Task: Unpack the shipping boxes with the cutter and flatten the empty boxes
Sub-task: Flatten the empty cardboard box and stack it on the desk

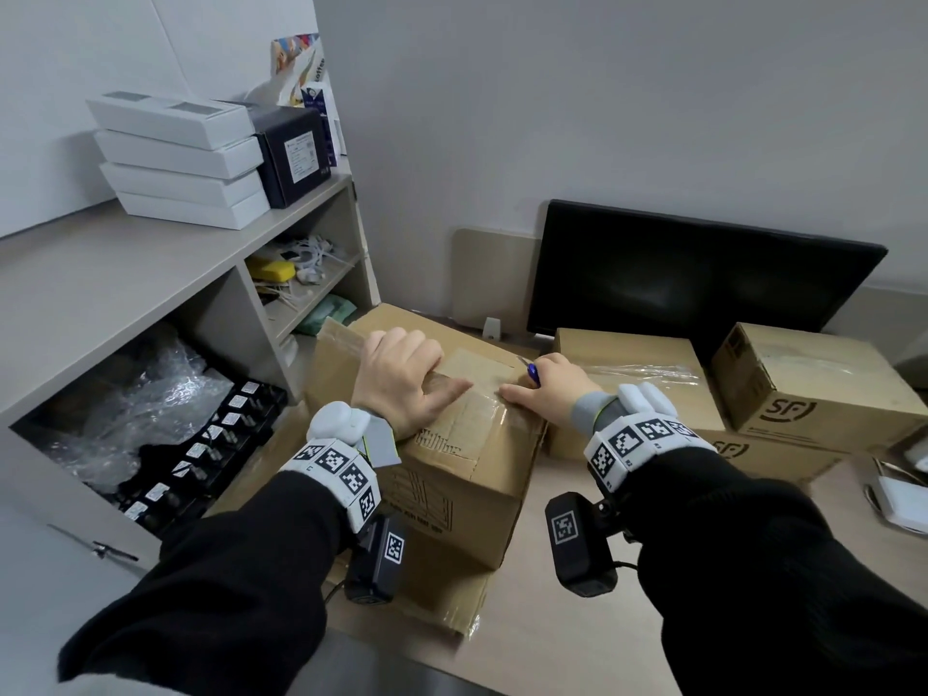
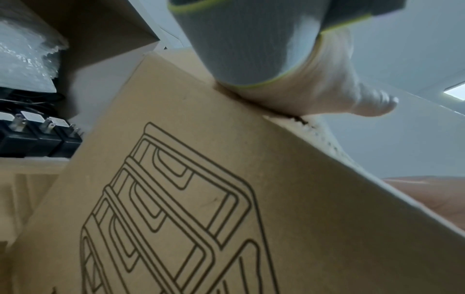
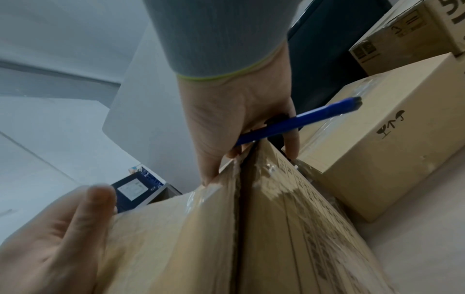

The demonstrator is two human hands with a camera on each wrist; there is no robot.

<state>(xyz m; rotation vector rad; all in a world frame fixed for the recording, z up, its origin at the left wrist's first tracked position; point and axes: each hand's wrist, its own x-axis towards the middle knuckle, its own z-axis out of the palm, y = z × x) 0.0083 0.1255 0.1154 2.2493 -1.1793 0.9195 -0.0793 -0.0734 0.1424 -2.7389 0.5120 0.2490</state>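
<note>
A taped cardboard box with a line drawing on its side stands on the desk in front of me. My left hand lies on its top, fingers bent over the raised far flap and thumb stretched along the tape; its heel rests on the box edge. My right hand rests on the box's right top edge and grips a blue cutter. From the right wrist the cutter crosses the palm above the box corner, with the left hand alongside.
Two more sealed boxes sit to the right, a flat one and an SF one, before a dark monitor. A shelf unit at left holds white boxes, bubble wrap and black adapters. Flat cardboard lies under the box.
</note>
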